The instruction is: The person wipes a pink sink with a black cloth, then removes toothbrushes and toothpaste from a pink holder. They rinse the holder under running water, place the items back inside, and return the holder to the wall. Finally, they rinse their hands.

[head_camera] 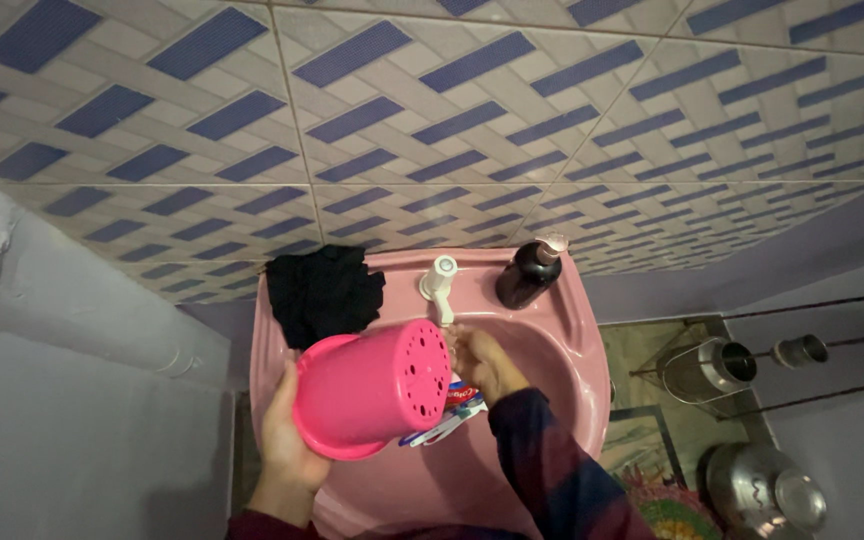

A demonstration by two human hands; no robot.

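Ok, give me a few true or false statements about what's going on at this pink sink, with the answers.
1. The left hand holds a pink cup tipped on its side. True.
2. The cup's base is solid. False: it is dotted with small holes.
3. The right hand is under the white tap, over the sink basin. True.
4. A black cloth lies on the sink's right corner. False: it lies on the back left corner; a dark pump bottle stands at the back right.
5. Metal vessels sit on the floor to the right of the sink. True.
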